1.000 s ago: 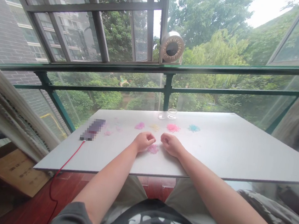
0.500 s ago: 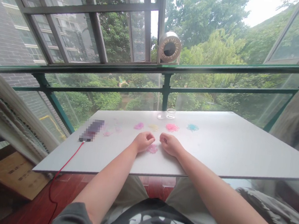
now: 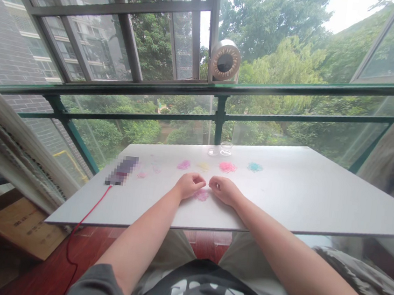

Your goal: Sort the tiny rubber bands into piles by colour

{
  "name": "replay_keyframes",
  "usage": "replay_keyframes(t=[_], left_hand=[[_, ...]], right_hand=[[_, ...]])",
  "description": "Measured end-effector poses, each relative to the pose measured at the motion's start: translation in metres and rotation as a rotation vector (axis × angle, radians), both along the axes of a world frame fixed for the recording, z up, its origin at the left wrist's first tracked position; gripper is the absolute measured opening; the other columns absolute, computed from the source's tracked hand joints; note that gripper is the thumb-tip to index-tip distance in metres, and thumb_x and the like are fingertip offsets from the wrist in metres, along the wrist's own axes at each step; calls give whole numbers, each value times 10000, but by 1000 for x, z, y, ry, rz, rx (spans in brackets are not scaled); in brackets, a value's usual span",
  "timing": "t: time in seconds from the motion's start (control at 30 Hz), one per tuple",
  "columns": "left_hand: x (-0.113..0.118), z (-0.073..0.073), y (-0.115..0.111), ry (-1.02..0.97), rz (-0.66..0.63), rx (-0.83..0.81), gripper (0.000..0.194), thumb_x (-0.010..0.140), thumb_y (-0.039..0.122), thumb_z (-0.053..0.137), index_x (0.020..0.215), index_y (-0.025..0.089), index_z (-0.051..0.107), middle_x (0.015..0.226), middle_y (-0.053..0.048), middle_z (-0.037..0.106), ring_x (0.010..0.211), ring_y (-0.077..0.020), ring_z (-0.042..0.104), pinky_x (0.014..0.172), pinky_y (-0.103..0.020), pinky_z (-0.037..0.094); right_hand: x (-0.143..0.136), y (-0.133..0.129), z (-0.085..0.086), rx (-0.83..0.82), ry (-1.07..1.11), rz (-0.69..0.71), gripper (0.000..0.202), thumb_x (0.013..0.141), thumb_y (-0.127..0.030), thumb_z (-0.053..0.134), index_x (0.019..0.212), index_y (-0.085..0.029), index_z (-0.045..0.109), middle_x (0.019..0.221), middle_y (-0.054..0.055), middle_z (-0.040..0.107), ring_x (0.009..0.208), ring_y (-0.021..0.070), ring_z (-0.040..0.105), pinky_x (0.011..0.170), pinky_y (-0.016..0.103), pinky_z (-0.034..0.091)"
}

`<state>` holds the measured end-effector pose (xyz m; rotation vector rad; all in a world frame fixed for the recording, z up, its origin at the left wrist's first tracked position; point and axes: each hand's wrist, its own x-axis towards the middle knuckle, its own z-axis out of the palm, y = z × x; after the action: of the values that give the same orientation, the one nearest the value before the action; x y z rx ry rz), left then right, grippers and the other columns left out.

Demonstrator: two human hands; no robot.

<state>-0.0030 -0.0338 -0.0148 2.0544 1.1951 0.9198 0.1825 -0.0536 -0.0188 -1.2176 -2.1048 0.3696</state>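
My left hand [image 3: 190, 186] and my right hand [image 3: 224, 190] face each other low over the white table, fingertips a small gap apart. Both have their fingers curled into a pinch; anything between them is too small to make out. Just below the fingertips lies a pinkish-purple pile of small bits [image 3: 202, 194], partly covered by my left hand. Beyond the hands sit more loose piles in a row: a purple pile [image 3: 183, 165], a pale yellow pile [image 3: 202, 167], a bright pink pile [image 3: 228, 166] and a teal pile [image 3: 254, 166].
A clear round container [image 3: 226, 148] and a clear lid-like disc [image 3: 213, 152] stand at the table's [image 3: 304, 196] far edge. On the left lies a blurred-out phone-like device [image 3: 121, 171] with a red cable [image 3: 94, 206]. Faint pink bits [image 3: 141, 175] are nearby. A green railing [image 3: 153, 90] runs behind.
My fingertips have come slightly closer together, the left hand shifting a little to the right. The piles stay where they were; the view has shifted slightly.
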Motion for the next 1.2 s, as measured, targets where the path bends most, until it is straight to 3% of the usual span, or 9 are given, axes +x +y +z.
replay_keyframes(t=[0.4, 0.6, 1.07, 1.2], left_hand=[[-5, -6, 15, -94, 96, 18, 221, 774, 308, 490, 803, 126, 612, 775, -57, 648, 722, -138, 579, 683, -251, 449], [-2, -6, 7, -14, 24, 5, 188, 716, 323, 587, 776, 160, 658, 741, -21, 663, 649, -127, 569, 629, -242, 446], [-2, -5, 8, 23, 18, 26, 226, 719, 349, 587, 791, 153, 673, 764, -40, 681, 674, -137, 584, 634, -239, 453], [-2, -3, 6, 24, 18, 31, 218, 706, 337, 595, 782, 154, 684, 753, -42, 685, 673, -142, 589, 632, -240, 455]], right_hand=[[9, 9, -2, 9, 125, -151, 136, 798, -202, 430, 792, -193, 566, 637, -4, 569, 613, 137, 508, 610, 245, 381], [5, 6, -1, -26, 102, -78, 81, 761, -213, 507, 732, -193, 579, 677, -7, 611, 604, 121, 519, 623, 240, 388], [4, 3, -1, -42, 70, -32, 152, 748, -234, 556, 869, -201, 642, 653, -21, 602, 535, 96, 473, 568, 220, 367], [3, 2, 1, -35, 55, -20, 123, 756, -195, 531, 795, -189, 647, 650, -12, 604, 550, 98, 480, 565, 218, 357]])
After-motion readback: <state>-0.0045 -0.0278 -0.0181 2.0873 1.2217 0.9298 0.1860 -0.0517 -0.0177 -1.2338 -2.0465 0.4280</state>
